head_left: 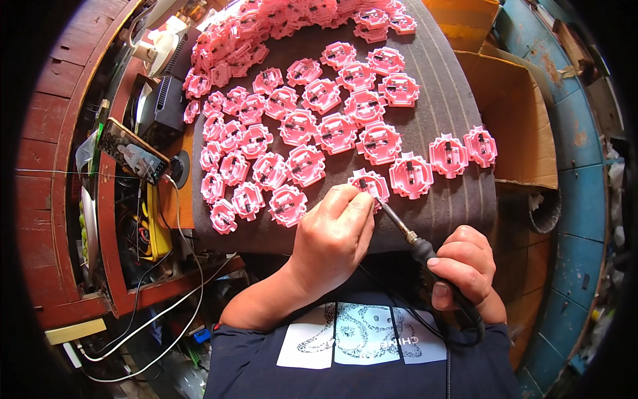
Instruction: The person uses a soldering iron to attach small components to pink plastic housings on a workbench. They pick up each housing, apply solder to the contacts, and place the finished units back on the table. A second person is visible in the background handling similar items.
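My right hand [465,266] grips the dark handle of a soldering iron [399,223]. Its metal tip points up and left and meets the lower right part of a pink plastic housing [367,181] at the table's near edge. Over the near side of that housing, my left hand [335,229] is closed in a pinch. What its fingertips hold is hidden. Just right of this piece lie more pink housings [411,176] of the same kind, with small black and metal parts inside. Several others are spread in loose rows to the left and beyond.
A big heap of pink housings [232,40] covers the far left of the dark cloth-covered table [442,86]. At the left, a phone [133,151] leans on a stand, with white cables [193,256] hanging below. An open cardboard box [512,113] stands at the right.
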The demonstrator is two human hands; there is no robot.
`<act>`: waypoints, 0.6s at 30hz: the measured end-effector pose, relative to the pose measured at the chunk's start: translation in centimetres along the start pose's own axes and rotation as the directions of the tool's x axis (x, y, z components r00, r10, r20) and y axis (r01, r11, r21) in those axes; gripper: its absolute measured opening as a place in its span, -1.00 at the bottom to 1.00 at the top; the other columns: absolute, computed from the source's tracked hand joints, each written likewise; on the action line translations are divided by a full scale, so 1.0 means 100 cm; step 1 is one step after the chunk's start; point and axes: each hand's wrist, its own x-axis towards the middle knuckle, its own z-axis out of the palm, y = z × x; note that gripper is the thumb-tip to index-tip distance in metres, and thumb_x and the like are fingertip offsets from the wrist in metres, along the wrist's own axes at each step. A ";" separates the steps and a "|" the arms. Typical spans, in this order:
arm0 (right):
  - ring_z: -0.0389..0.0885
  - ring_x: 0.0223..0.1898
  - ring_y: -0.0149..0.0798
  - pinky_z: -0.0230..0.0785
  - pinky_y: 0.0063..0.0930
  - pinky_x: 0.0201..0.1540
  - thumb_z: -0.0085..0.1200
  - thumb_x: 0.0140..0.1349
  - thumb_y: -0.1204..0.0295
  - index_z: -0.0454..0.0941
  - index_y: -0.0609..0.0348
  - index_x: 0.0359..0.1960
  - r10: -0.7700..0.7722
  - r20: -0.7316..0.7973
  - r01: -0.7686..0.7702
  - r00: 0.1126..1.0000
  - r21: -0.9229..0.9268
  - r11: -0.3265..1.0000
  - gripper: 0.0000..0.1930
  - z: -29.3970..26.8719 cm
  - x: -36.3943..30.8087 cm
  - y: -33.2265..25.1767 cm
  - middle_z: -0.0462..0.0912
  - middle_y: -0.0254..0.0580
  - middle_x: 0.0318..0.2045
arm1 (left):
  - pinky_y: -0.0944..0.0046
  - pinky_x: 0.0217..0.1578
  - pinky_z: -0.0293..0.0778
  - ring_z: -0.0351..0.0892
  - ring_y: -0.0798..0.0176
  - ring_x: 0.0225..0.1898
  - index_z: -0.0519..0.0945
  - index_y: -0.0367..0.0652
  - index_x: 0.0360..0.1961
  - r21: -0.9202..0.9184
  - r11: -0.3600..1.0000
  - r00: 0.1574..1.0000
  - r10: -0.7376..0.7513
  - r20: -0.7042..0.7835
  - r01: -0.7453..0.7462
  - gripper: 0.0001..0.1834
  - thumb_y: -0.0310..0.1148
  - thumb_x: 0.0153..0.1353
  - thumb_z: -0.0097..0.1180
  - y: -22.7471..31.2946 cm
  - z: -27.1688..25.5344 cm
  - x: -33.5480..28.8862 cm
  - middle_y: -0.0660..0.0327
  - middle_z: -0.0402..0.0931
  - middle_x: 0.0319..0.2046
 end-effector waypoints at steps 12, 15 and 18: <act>0.47 -0.55 -0.21 0.31 -0.31 -0.50 0.24 0.21 0.44 0.65 0.27 -0.09 0.006 -0.003 -0.006 1.000 0.005 1.000 -0.74 0.001 0.001 0.000 0.58 -0.19 -0.45 | 0.15 -0.31 0.65 0.72 0.00 -0.30 0.70 -0.34 -0.11 -0.017 1.000 1.000 0.002 -0.027 -0.002 -0.76 -0.65 0.18 0.38 0.000 0.001 0.002 0.01 0.64 -0.24; 0.47 -0.55 -0.21 0.31 -0.31 -0.50 0.24 0.23 0.43 0.65 0.26 -0.09 0.010 -0.002 -0.010 1.000 -0.001 1.000 -0.75 0.001 0.001 0.000 0.58 -0.19 -0.45 | 0.15 -0.30 0.65 0.72 0.00 -0.30 0.70 -0.34 -0.12 -0.014 1.000 1.000 -0.001 -0.029 0.000 -0.77 -0.66 0.18 0.38 0.000 0.001 0.002 0.01 0.64 -0.24; 0.47 -0.55 -0.21 0.32 -0.32 -0.50 0.24 0.25 0.41 0.64 0.26 -0.08 0.013 -0.001 -0.013 1.000 0.002 1.000 -0.75 0.000 0.000 0.000 0.59 -0.18 -0.45 | 0.15 -0.30 0.65 0.72 0.00 -0.30 0.70 -0.35 -0.13 -0.023 1.000 0.999 -0.018 -0.029 0.018 -0.77 -0.67 0.18 0.38 0.002 0.000 0.002 0.01 0.65 -0.24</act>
